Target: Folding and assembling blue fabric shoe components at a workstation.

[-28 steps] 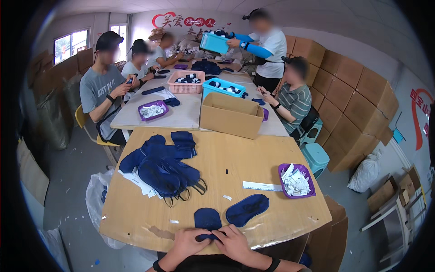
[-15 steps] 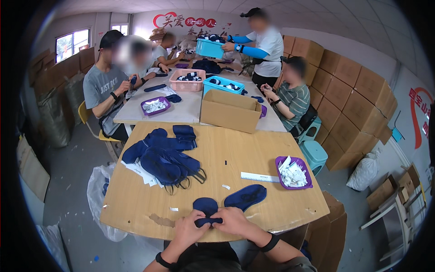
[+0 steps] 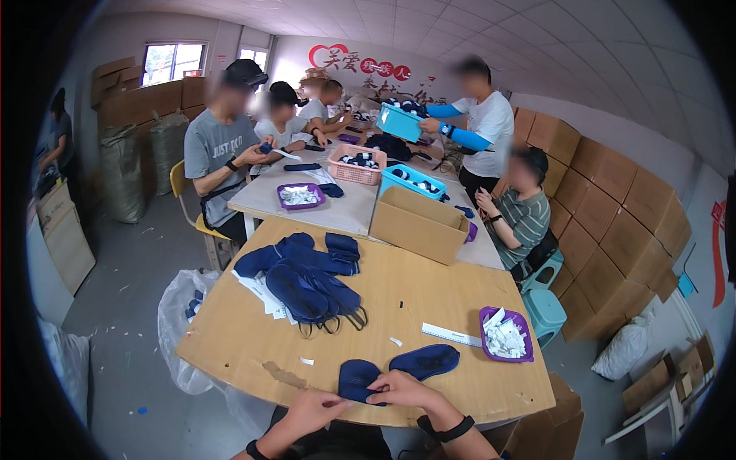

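Note:
At the table's near edge lies a navy eye mask (image 3: pixel 357 377), partly covered by my fingers. My left hand (image 3: pixel 313 411) is closed in a pinch at its lower left edge. From the right, my right hand (image 3: pixel 408 391) pinches the fabric, thumb and fingers together. Just beyond the right hand, a second navy eye mask (image 3: pixel 426 360) rests flat on the wood. Farther up the table is a loose pile of navy eye masks (image 3: pixel 310 287) with dark straps, lying partly over white paper sheets (image 3: pixel 264 297).
A purple basket (image 3: pixel 526 354) of white slips stands at the right beside a ruler (image 3: pixel 448 334). An open cardboard box (image 3: pixel 418 234) stands where the tables meet. Several people sit along the far table; one stands holding a blue basket (image 3: pixel 399 123). A plastic bag (image 3: pixel 172 322) hangs at left.
The view has swung, so the scene sits farther right and lower. The rolled navy fabric between my hands has opened out flatter, and my hands have moved slightly apart.

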Motion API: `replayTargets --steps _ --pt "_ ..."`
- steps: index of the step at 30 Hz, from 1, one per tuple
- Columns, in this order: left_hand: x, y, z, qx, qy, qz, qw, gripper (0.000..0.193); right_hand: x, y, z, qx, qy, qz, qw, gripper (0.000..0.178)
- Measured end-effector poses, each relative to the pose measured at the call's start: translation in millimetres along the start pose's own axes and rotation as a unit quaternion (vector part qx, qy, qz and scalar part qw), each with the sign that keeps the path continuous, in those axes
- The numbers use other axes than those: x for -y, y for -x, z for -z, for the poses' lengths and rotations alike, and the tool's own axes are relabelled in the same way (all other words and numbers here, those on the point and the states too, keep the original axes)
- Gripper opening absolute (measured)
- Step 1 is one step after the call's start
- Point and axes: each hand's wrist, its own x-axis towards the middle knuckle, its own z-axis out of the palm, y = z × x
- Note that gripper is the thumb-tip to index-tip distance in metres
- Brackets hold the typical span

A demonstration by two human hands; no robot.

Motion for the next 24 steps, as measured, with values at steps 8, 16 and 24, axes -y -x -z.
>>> replayTargets --steps 8,16,24 --pt "-0.9 -21.7 4.4 0.136 0.205 0.157 0.956 0.037 18.6 11.5 -11.9 -0.097 0.091 0.017 0.991 0.039" --pt "-12.3 -31.2 5.6 0.075 0.325 0.144 0.932 0.028 44.6 20.2 -25.7 -0.237 0.228 0.200 0.923 0.029" --pt "-9.7 -23.7 52.1 0.000 0.303 0.040 0.952 0.023 54.4 3.5 -16.4 -0.238 -0.079 0.204 0.946 0.027"
